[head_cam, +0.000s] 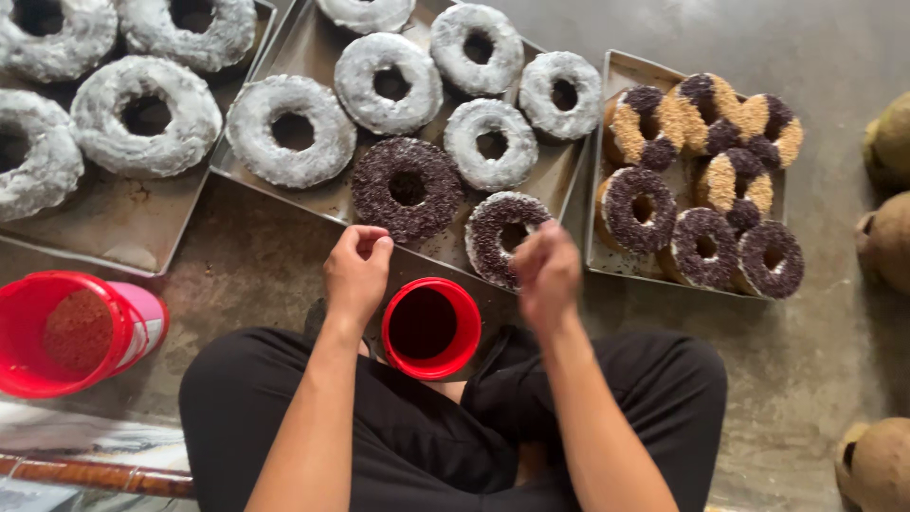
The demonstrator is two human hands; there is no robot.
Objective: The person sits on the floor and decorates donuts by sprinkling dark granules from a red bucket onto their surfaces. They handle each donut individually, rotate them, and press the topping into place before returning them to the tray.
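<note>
I sit cross-legged on a concrete floor. My left hand (356,270) has its fingertips pinched together just below a donut coated in chocolate sprinkles (408,189) on the middle metal tray (284,71). Motion-blurred, my right hand (545,272) hovers at the lower edge of a second chocolate-sprinkled donut (502,237); whether it holds anything cannot be told. A red tub of dark sprinkles (431,327) stands between my knees, under both hands. White sugar-coated donuts (291,131) fill the rest of that tray.
A left tray (123,223) holds more white donuts. A right tray (616,85) carries chocolate and half-peanut donuts. A red container of brown crumbs (71,332) lies at the left. Coconuts (886,242) sit along the right edge.
</note>
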